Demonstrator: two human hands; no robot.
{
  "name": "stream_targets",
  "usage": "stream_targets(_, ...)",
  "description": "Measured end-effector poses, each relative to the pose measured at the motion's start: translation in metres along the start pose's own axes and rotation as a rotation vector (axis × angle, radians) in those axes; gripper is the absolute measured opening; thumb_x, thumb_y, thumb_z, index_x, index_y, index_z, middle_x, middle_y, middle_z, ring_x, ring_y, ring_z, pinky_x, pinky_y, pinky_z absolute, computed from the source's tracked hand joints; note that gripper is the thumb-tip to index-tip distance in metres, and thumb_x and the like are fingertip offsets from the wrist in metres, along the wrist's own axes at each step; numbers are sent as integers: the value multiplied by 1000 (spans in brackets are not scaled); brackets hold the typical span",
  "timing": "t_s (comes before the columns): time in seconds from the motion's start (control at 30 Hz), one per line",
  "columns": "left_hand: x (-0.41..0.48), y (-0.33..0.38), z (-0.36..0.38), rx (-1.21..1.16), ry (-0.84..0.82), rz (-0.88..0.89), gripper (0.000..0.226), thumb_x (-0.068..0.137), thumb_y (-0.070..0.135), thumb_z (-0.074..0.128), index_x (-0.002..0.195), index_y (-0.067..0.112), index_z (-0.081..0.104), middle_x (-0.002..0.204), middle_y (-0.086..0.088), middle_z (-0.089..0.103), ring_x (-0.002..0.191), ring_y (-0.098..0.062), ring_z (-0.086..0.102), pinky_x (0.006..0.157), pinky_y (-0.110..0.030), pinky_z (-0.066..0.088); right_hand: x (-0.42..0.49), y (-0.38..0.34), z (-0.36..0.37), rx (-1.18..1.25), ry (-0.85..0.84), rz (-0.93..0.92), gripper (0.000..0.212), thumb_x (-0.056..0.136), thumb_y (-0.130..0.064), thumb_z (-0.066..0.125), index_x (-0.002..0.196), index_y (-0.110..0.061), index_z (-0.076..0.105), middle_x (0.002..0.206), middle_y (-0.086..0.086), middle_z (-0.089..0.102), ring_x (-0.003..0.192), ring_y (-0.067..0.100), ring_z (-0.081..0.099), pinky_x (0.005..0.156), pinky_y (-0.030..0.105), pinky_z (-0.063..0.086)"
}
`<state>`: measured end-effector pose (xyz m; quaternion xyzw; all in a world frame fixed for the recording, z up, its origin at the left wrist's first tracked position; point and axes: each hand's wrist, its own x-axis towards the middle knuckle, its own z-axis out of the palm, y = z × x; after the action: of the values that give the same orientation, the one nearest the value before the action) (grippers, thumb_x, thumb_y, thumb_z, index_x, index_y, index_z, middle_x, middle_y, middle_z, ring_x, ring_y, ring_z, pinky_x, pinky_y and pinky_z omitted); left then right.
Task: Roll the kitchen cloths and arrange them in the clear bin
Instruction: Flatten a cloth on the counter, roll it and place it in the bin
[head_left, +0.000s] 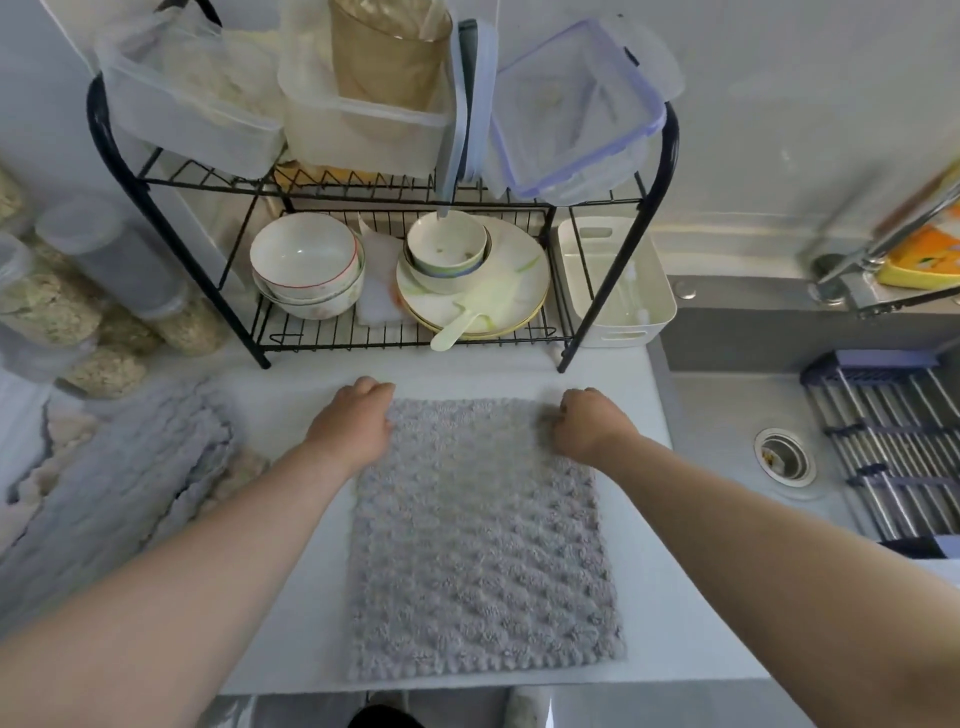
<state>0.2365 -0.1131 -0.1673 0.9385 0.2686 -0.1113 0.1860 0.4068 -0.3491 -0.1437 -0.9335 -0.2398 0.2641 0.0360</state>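
A grey bobbled kitchen cloth (478, 551) lies flat on the white counter in front of me. My left hand (356, 418) grips its far left corner with curled fingers. At the far right corner my right hand (584, 423) holds the cloth the same way. A stack of several more grey and cream cloths (109, 478) lies to the left. Clear plastic bins (192, 98) sit on top of the dish rack; the right one (571, 114) is tilted.
A black wire dish rack (410, 332) with bowls and plates stands just beyond the cloth. A white tub (618, 280) sits to its right. The steel sink (779, 457) with a roll-up drying rack (893, 457) is on the right. Food jars (62, 312) stand at the left.
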Motion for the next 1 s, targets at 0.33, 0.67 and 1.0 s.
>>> stream_targets(0.33, -31, 9, -20, -143, 208, 24, 10, 94, 11, 48, 90, 20, 46, 84, 0, 54, 68, -24, 52, 56, -33, 37, -22, 11, -13, 202, 251, -202, 18, 86, -16, 60, 104, -14, 58, 98, 0, 52, 88, 27, 58, 71, 32, 45)
stream_targets(0.67, -164, 9, 15, -352, 4, -65, 22, 93, 9, 49, 82, 28, 43, 89, -2, 61, 72, -21, 59, 67, -37, 48, -119, 69, 47, 374, 362, -438, 21, 79, -2, 64, 84, -22, 61, 88, -20, 49, 67, 9, 56, 62, 26, 49)
stream_targets(1.0, -212, 6, 72, -189, -99, 1, 18, 85, 3, 48, 75, 14, 37, 136, 10, 47, 132, -9, 41, 83, -25, 38, -160, 105, 99, 57, 186, -642, 9, 69, -14, 60, 74, -21, 58, 92, -4, 59, 76, 20, 61, 60, 27, 52)
